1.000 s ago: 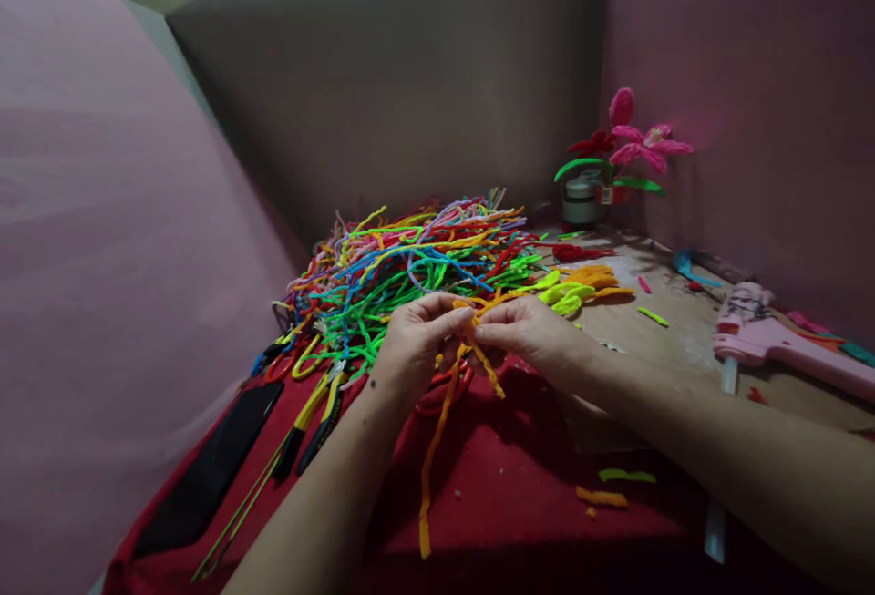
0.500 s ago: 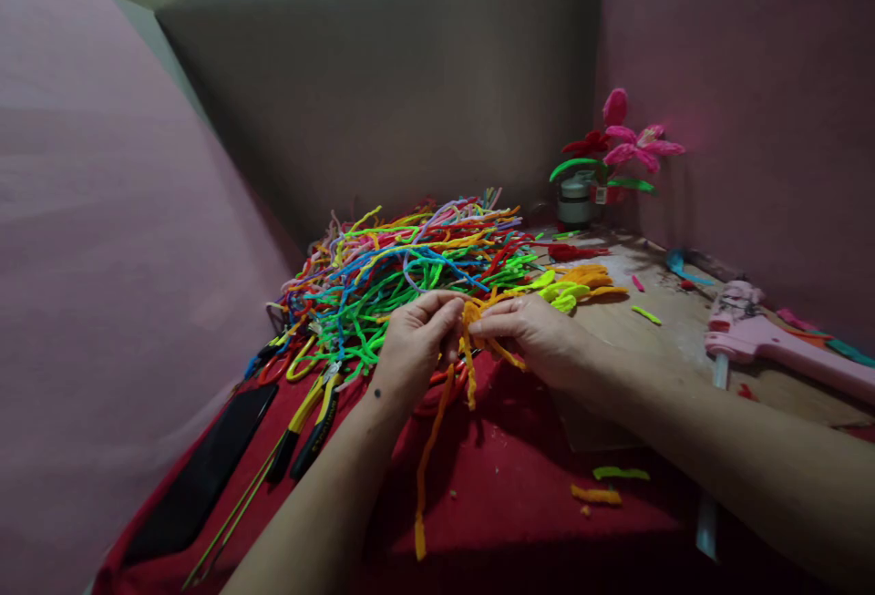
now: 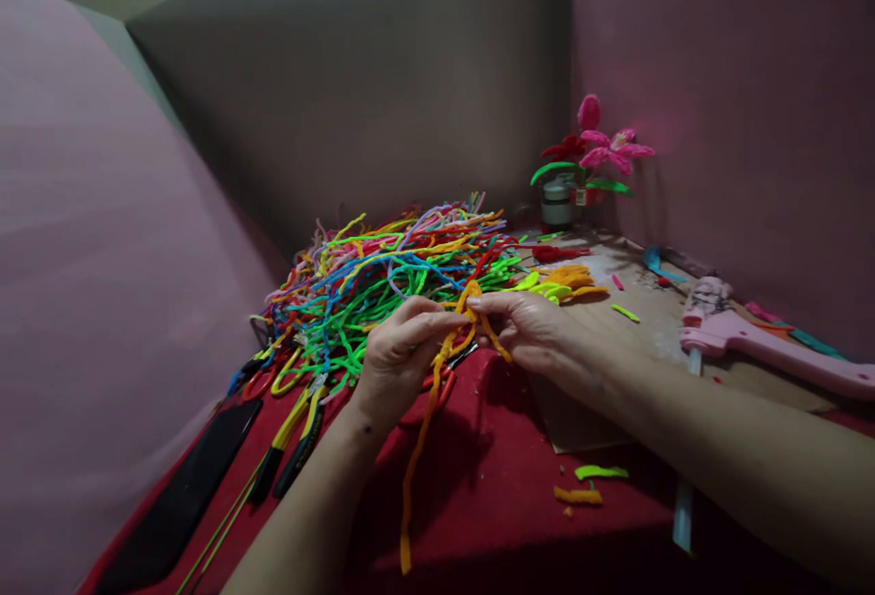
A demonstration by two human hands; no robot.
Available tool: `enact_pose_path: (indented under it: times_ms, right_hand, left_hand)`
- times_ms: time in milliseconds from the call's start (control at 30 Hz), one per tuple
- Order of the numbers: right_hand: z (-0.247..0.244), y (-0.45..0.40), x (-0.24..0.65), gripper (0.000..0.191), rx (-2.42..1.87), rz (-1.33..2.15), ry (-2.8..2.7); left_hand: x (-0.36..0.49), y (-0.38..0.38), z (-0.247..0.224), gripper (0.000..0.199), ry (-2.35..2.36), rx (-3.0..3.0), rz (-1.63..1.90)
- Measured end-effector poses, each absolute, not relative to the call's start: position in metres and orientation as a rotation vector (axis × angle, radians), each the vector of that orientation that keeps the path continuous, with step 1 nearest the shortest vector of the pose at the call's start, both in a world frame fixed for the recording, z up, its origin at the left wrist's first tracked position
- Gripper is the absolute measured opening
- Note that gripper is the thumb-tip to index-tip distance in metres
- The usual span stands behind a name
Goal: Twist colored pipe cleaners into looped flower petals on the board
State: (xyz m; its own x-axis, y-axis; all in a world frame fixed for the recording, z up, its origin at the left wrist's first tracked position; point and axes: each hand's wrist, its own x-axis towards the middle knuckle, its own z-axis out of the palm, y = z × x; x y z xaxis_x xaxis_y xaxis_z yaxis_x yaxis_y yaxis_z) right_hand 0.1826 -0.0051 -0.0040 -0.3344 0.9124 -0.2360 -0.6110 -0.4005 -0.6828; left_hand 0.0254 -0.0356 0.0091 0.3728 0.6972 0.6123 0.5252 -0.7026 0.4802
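Observation:
Near the middle of the view, my left hand [image 3: 405, 349] pinches an orange pipe cleaner [image 3: 418, 449], whose long end hangs down over the red cloth. My right hand [image 3: 540, 331] holds the looped upper part of the same orange piece between thumb and index finger, and a shorter orange end sticks out below those fingers. Both hands are close together, just in front of a big pile of multicoloured pipe cleaners [image 3: 383, 276]. Red-handled scissors [image 3: 441, 394] lie partly hidden under my left hand.
Yellow-black pliers [image 3: 301, 435] and a black phone [image 3: 184, 495] lie left on the red cloth [image 3: 506, 504]. A pink glue gun [image 3: 766, 344] is at right. Orange and yellow-green shaped pieces [image 3: 561, 283] and pink flowers [image 3: 615, 150] stand farther back. Short scraps [image 3: 602, 472] lie in front.
The view has shifted slightly right. My left hand has moved a little away from the loop, its index finger now stretched along the orange piece, and the orange loop sits more upright.

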Motion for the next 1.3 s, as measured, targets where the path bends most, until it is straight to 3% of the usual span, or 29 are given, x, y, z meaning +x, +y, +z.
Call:
enact_pose_path:
  times_ms: [167,433,600,867,1033,1300]
  right_hand:
    - [-0.004,-0.007,0.181,0.019,-0.726,1.909,-0.664]
    - [-0.008,-0.009,0.179,0.008,-0.701,1.844,-0.803]
    - [-0.008,-0.010,0.178,0.008,-0.677,1.850,-0.819]
    - [-0.018,-0.007,0.179,0.007,-0.656,1.748,-0.914]
    - [-0.025,-0.007,0.177,0.015,-0.652,1.643,-1.063]
    - [-0.018,-0.018,0.174,0.010,-0.804,1.536,-1.138]
  left_hand:
    - [0.030,-0.042,0.011,0.019,1.019,2.500,1.286]
    - [0.028,-0.043,0.013,0.016,0.899,2.242,1.255]
    - [0.028,-0.045,0.016,0.004,0.990,2.162,1.233]
    - [0.032,-0.047,0.025,0.015,1.205,2.268,0.955]
    - [0.037,-0.049,0.020,0.015,1.363,2.508,0.952]
    - [0.037,-0.046,0.010,0.016,1.476,2.720,0.923]
